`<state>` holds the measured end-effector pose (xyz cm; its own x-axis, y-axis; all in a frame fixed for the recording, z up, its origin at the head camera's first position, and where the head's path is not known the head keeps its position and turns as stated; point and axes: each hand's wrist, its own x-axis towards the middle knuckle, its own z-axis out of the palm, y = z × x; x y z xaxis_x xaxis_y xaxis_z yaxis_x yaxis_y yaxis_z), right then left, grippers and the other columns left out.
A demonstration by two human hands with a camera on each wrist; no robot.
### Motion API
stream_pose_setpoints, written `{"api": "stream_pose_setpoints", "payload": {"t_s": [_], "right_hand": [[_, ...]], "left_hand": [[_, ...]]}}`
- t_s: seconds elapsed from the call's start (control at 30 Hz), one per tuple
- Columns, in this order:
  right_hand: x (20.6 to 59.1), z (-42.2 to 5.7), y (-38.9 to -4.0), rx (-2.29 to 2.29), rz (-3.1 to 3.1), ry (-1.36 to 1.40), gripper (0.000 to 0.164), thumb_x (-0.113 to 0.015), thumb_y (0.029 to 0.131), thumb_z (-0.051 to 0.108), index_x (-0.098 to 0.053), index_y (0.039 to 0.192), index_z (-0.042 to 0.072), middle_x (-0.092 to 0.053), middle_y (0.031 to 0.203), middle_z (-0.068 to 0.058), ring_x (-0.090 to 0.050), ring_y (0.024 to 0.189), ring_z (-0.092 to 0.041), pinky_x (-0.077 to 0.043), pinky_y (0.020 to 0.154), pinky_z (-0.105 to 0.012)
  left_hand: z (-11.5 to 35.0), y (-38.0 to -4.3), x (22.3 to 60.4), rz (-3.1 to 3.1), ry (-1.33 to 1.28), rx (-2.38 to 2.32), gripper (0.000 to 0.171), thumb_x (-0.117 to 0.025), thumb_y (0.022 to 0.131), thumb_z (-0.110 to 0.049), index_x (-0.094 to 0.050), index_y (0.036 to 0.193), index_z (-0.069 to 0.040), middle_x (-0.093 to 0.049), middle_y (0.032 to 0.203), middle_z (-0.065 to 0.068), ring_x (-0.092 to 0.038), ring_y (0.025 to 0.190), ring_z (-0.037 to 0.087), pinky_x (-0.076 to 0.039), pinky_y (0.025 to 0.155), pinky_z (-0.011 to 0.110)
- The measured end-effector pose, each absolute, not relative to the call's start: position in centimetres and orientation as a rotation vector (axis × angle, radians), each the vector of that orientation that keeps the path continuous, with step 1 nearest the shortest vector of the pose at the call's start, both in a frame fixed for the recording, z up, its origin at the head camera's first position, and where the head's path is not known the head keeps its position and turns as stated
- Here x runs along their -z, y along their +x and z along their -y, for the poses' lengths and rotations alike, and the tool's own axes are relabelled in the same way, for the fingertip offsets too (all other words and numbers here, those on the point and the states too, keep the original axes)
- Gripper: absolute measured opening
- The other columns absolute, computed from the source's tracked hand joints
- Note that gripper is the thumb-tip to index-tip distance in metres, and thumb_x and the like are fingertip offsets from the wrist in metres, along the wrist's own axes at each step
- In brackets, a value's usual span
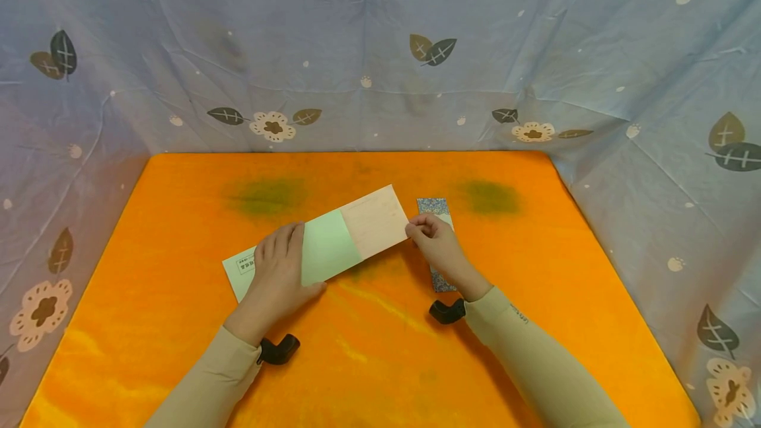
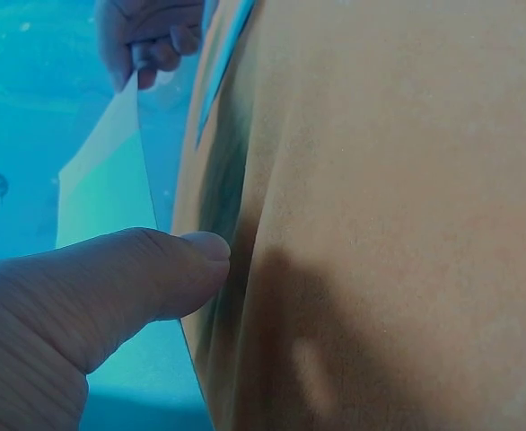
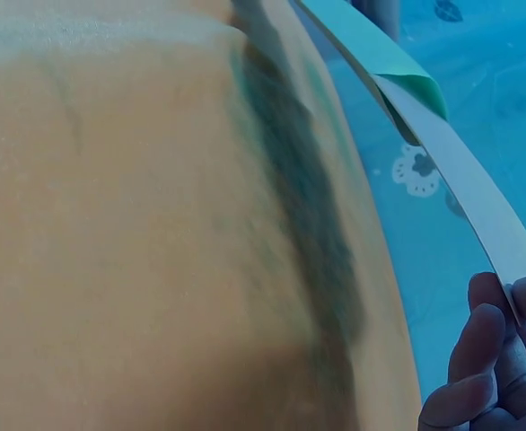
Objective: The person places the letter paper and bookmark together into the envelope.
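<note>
A pale green envelope-like piece of paper (image 1: 324, 243) slants across the middle of the table, with boxed print at its left end. A pale pink sheet (image 1: 377, 220) projects from its right end. My left hand (image 1: 278, 277) holds the green part from above, the fingers across it toward the far edge; the thumb (image 2: 146, 274) lies by the near edge. With thumb and fingertips my right hand (image 1: 436, 243) pinches the pink sheet's right corner. In the right wrist view the pale sheet (image 3: 465, 175) comes out between curled green layers (image 3: 416, 90), raised above the cloth.
A blue-and-white patterned strip (image 1: 434, 207) lies under my right hand, partly hidden by it. The orange cloth (image 1: 380, 355) covers the table and has two dark green patches. Light blue patterned curtains (image 1: 362, 32) close in the back and sides.
</note>
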<state>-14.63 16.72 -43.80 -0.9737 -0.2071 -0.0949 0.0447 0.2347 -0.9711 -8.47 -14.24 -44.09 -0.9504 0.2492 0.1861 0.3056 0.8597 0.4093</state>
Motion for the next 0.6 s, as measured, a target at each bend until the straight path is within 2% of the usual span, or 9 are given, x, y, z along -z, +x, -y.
{"api": "stream_pose_setpoints", "payload": {"t_s": [0.23, 0.47, 0.6], "right_hand": [[43.69, -16.37, -14.47, 1.777, -2.342, -0.167, 0.023, -0.056, 0.100, 0.027, -0.059, 0.108, 0.006, -0.059, 0.097, -0.029, -0.049, 0.088, -0.044, -0.041, 0.066, -0.033], [43.97, -16.16, -14.55, 1.731, -2.365, -0.183, 0.028, -0.056, 0.100, 0.028, -0.060, 0.114, 0.004, -0.060, 0.097, -0.025, -0.050, 0.088, -0.045, -0.041, 0.064, -0.033], [44.12, -16.00, -14.47, 1.713, -2.379, -0.183, 0.026, -0.056, 0.100, 0.028, -0.060, 0.112, 0.005, -0.060, 0.096, -0.024, -0.051, 0.082, -0.035, -0.041, 0.063, -0.031]], "left_hand": [[14.27, -8.49, 44.06, 2.905, -0.446, 0.667, 0.117, -0.087, 0.067, -0.042, -0.020, 0.150, 0.004, -0.026, 0.147, 0.025, -0.023, 0.132, 0.045, -0.015, 0.106, 0.060], [14.28, -8.48, 43.98, 2.901, -0.458, 0.668, 0.117, -0.087, 0.067, -0.041, -0.019, 0.151, 0.003, -0.027, 0.147, 0.025, -0.023, 0.132, 0.045, -0.015, 0.106, 0.060], [14.28, -8.47, 43.97, 2.899, -0.459, 0.665, 0.117, -0.088, 0.067, -0.042, -0.020, 0.151, 0.004, -0.027, 0.146, 0.025, -0.024, 0.132, 0.045, -0.015, 0.106, 0.060]]}}
